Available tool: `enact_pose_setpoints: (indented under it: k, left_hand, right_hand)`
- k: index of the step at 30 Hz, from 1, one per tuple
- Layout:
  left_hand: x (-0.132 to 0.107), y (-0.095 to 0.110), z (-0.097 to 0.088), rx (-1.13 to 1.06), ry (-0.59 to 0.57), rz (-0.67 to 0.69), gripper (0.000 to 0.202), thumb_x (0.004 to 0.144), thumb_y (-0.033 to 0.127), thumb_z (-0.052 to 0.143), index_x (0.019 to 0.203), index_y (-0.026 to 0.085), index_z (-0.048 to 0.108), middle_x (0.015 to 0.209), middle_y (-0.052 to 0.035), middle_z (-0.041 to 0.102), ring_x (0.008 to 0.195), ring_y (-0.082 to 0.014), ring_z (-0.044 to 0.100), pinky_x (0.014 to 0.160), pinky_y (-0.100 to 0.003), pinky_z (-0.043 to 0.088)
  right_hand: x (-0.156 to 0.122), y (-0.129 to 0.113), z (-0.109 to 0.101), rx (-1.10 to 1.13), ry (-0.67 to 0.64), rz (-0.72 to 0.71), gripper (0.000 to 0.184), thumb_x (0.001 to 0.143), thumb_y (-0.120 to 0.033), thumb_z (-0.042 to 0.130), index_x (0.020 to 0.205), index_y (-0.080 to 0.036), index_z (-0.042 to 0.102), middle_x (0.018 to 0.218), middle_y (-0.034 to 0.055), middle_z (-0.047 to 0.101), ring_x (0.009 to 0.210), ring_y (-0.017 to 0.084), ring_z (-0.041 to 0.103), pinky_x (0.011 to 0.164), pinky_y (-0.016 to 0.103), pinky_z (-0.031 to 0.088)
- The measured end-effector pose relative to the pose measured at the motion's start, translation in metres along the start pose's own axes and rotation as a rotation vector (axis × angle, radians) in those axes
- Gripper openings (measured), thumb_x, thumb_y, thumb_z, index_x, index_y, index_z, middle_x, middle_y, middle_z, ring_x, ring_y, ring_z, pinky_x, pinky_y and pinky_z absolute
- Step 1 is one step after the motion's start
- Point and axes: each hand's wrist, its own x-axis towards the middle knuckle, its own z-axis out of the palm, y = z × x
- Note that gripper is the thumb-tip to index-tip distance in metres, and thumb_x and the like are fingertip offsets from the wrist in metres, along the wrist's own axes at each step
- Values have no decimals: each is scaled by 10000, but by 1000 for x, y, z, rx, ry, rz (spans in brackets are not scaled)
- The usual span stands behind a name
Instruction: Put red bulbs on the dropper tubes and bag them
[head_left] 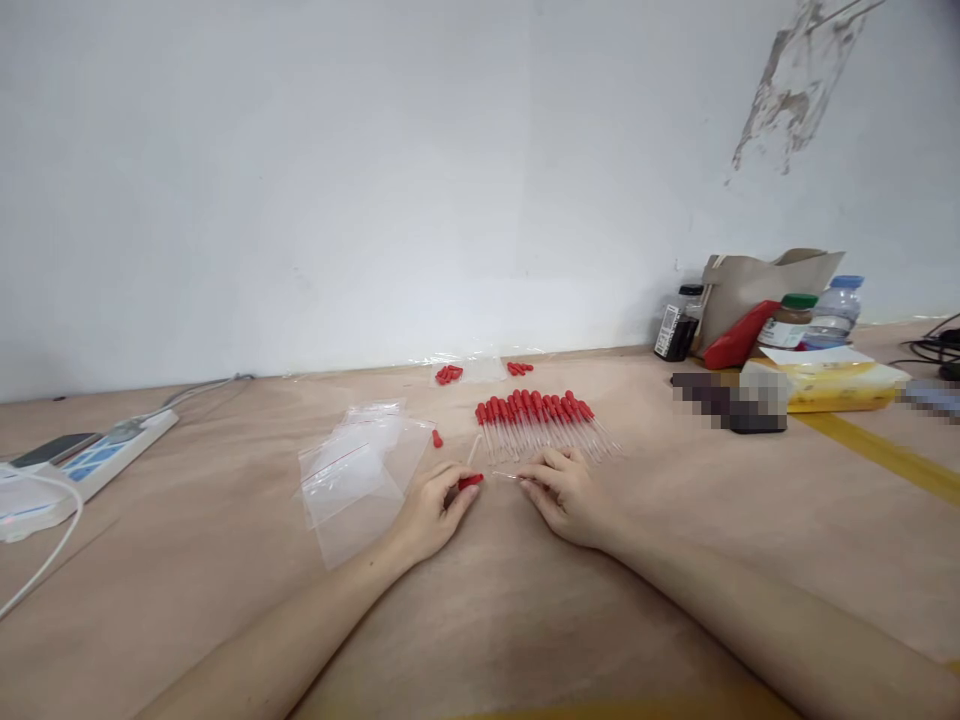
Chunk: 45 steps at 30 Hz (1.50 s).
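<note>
Between thumb and fingers my left hand (435, 508) pinches a red rubber dropper bulb (471, 481). A thin clear glass tube (505, 476) is pinched in my right hand (564, 496), its free end pointing left at the bulb, with a small gap between them. Just beyond my hands lies a row of droppers (534, 412), red bulbs away from me and clear tubes toward me. One loose red bulb (438, 438) sits beyond my left hand. Another clear tube (475, 450) lies on the table near my left fingertips.
Clear zip bags (352, 470) are spread at the left. More red bulbs (448, 374) lie by the wall on plastic film. A power strip (112, 470) with a cable is far left. At right stand a dark bottle (679, 325), a jar (787, 322) and a yellow tissue pack (832, 385).
</note>
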Motion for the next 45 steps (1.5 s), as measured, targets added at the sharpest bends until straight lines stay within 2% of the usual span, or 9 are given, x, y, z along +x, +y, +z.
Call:
enact_pose_setpoints:
  k: [4, 10, 17, 28, 32, 37, 45]
  left_hand:
    - [0, 1, 0, 30, 15, 46, 153, 847, 258, 475, 934, 195, 583, 862, -22, 597, 813, -153, 546, 742, -280, 438]
    - [-1, 1, 0, 53, 23, 80, 140, 847, 259, 478, 928, 193, 571, 861, -25, 593, 827, -158, 538, 763, -295, 427]
    - [-1, 3, -2, 33, -19, 125, 156, 871, 280, 440, 925, 190, 554, 846, -27, 583, 812, -158, 524, 760, -300, 415]
    - [-3, 2, -4, 19, -55, 266, 172, 884, 230, 421, 906, 172, 582, 825, -46, 596, 785, -154, 520, 735, -285, 414]
    - [-3, 2, -3, 59, -77, 268, 177, 883, 243, 426, 894, 171, 587, 809, -41, 596, 770, -152, 519, 734, -283, 411]
    - [-2, 1, -1, 137, -80, 273, 178, 882, 259, 427, 879, 174, 583, 791, -43, 591, 760, -163, 507, 747, -306, 396]
    - [-2, -3, 0, 146, -78, 294, 170, 881, 265, 429, 870, 174, 572, 763, -36, 581, 740, -157, 498, 753, -307, 382]
  right_hand:
    - [1, -3, 3, 7, -4, -58, 198, 846, -203, 429, 940, -201, 603, 845, 45, 582, 771, 138, 510, 748, 324, 300]
    - [1, -6, 3, -15, -21, -59, 205, 856, -212, 418, 923, -199, 612, 818, 43, 581, 761, 136, 510, 747, 320, 300]
    - [2, -8, 0, 29, -86, -59, 246, 874, -228, 397, 999, -223, 609, 822, 38, 596, 755, 131, 520, 764, 324, 301]
    - [3, -4, -2, 22, -177, -92, 219, 862, -197, 412, 924, -220, 621, 827, 13, 590, 707, 109, 492, 707, 289, 285]
    - [5, -4, -2, -48, -192, -96, 217, 848, -173, 417, 895, -212, 625, 810, 12, 588, 680, 107, 472, 700, 295, 257]
    - [5, -7, 0, -148, -166, -107, 198, 835, -174, 427, 773, -177, 615, 751, 21, 578, 641, 103, 447, 690, 300, 220]
    - [3, -14, -3, -130, -183, -51, 201, 837, -187, 432, 723, -180, 597, 720, 6, 586, 628, 97, 459, 668, 288, 203]
